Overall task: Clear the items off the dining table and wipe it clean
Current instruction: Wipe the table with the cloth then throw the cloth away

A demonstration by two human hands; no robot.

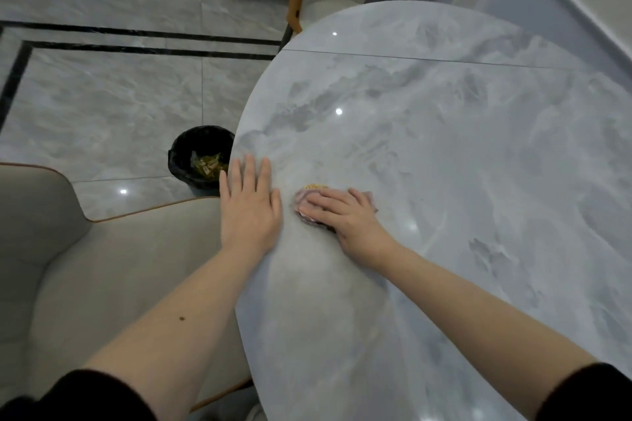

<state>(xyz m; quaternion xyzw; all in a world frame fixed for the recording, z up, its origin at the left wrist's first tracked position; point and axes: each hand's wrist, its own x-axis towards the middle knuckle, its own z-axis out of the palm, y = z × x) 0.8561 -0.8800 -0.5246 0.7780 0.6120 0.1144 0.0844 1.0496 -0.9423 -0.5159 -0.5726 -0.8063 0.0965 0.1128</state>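
The oval grey marble-patterned tabletop (444, 154) is the landmark here. The right hand (345, 215) presses a crumpled pinkish cloth (302, 202) flat against it near its left edge, fingers (325, 196) extended and only slightly bent over the fabric. A small heap of yellowish crumbs (315, 186) lies on the tabletop touching the cloth's far side. The left hand (251, 205) rests palm-down at the tabletop's left edge, just beside the cloth, fingers straight and grasping nothing. On the floor left of the tabletop stands a round black-lined waste bin (200, 157) holding yellowish scraps. A beige upholstered chair (102, 267) sits nearer, tucked against the tabletop.
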